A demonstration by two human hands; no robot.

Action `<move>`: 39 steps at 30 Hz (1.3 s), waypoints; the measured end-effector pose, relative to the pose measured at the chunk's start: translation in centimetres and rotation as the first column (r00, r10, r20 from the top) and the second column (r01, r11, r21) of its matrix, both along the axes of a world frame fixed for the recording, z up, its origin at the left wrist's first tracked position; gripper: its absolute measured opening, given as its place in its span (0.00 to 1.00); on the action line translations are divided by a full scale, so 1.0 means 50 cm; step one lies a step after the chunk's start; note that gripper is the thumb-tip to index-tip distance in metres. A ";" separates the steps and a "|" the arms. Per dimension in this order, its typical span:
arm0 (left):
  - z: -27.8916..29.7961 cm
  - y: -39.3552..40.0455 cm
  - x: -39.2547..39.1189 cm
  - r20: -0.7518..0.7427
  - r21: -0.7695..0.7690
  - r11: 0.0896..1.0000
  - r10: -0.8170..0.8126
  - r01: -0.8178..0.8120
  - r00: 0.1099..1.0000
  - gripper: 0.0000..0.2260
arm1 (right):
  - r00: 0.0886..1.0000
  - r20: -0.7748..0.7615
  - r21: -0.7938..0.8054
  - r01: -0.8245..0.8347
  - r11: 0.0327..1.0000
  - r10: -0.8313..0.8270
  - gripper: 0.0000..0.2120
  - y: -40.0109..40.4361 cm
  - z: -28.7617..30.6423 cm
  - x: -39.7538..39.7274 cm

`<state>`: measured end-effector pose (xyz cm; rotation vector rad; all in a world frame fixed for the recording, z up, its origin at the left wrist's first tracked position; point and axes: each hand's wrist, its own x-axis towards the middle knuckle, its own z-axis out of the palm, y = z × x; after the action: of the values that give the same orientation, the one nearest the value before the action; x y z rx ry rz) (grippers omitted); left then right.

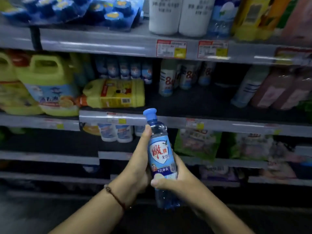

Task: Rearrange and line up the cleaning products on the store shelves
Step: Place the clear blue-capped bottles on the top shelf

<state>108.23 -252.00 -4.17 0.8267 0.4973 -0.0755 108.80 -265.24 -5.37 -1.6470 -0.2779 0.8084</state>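
A clear blue dish-detergent bottle (161, 159) with a blue cap stands nearly upright in front of the shelves, off any shelf, held in both hands; the left hand (135, 168) wraps its left side with the thumb stretched up along the shoulder of the bottle, and the right hand (175, 176) is closed round the lower label from the right, thumb across the front; so both sets of fingers are curled tight on the bottle, none spread wide.

Above the fingertips and a little to their left, a yellow detergent jug (114, 93) lies on its side on the middle shelf (219, 123), orange cap toward the left; behind it a row of small blue-labelled bottles (124, 69) stands fairly straight at the back; further left of the hands two large lime-green jugs (49, 83) stand upright. Up and to the right of the fingers, white 84 disinfectant bottles (167, 81) stand loosely grouped, with a bare dark stretch of shelf in front of them and beside them; at the far right some taller bottles lean, blurred.

By my reading the work is at an early-to-middle stage: the back row looks tidy, but one bottle is in hand with no place yet, the yellow jug needs standing up, and the leaning bottles and the gap on the middle shelf remain to be set right; the lower shelves are too dim to judge.
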 end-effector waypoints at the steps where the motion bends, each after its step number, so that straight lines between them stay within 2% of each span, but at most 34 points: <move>1: -0.022 0.006 -0.007 -0.023 0.002 1.000 0.020 -0.020 1.000 0.28 | 1.000 0.023 -0.040 0.012 0.999 -0.011 0.39 0.009 -0.022 -0.013; 4: -0.067 0.029 -0.025 -0.068 -0.042 0.995 0.084 -0.087 0.994 0.30 | 0.992 0.123 -0.202 0.052 0.978 -0.028 0.41 0.034 -0.050 -0.045; 8: -0.106 0.055 -0.045 -0.118 -0.176 0.980 0.076 -0.096 0.990 0.31 | 0.956 0.291 -0.458 0.099 0.884 0.043 0.47 0.049 -0.055 -0.063; 12: -0.121 0.068 -0.069 -0.129 -0.220 0.973 0.048 -0.076 0.991 0.30 | 0.936 0.334 -0.510 0.077 0.857 0.114 0.36 0.048 -0.062 -0.073; 16: -0.124 0.087 -0.090 -0.086 -0.090 0.996 0.014 -0.022 0.996 0.28 | 0.975 0.217 -0.385 0.033 0.923 0.056 0.31 0.052 -0.095 -0.075; 19: -0.112 0.096 -0.106 -0.043 0.158 0.980 -0.114 0.120 0.993 0.20 | 0.992 0.124 -0.215 0.040 0.976 -0.013 0.27 0.060 -0.112 -0.081; 22: -0.100 0.104 -0.115 0.015 0.433 0.890 -0.164 0.142 0.986 0.15 | 1.000 0.012 -0.060 0.011 0.998 -0.010 0.29 0.078 -0.120 -0.084; 24: -0.089 0.115 -0.121 0.058 0.602 0.782 -0.247 0.164 0.967 0.16 | 0.999 -0.046 0.023 -0.003 1.000 0.004 0.31 0.091 -0.131 -0.081; 26: -0.077 0.128 -0.126 0.091 0.716 0.680 -0.315 0.158 0.945 0.19 | 0.995 -0.095 0.096 -0.010 0.995 0.019 0.29 0.104 -0.136 -0.078; 29: -0.057 0.151 -0.131 0.138 0.766 0.635 -0.311 0.097 0.940 0.23 | 0.990 -0.140 0.179 -0.002 0.984 0.027 0.29 0.131 -0.138 -0.076; 33: -0.017 0.200 -0.148 0.202 0.768 0.639 -0.289 0.032 0.936 0.31 | 0.991 -0.096 0.196 -0.068 0.978 0.088 0.31 0.182 -0.108 -0.078; 36: 0.024 0.259 -0.147 0.288 0.745 0.664 -0.236 -0.062 0.928 0.25 | 0.988 -0.054 0.174 -0.134 0.976 0.145 0.30 0.232 -0.074 -0.077; 39: 0.078 0.335 -0.146 0.373 0.721 0.675 -0.188 -0.157 0.908 0.21 | 0.990 0.041 0.188 -0.141 0.972 0.136 0.27 0.301 -0.018 -0.066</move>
<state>100.92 -235.24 -0.29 1.6184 0.0778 0.3175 105.49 -250.18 -6.29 -1.4712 -0.4800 0.8374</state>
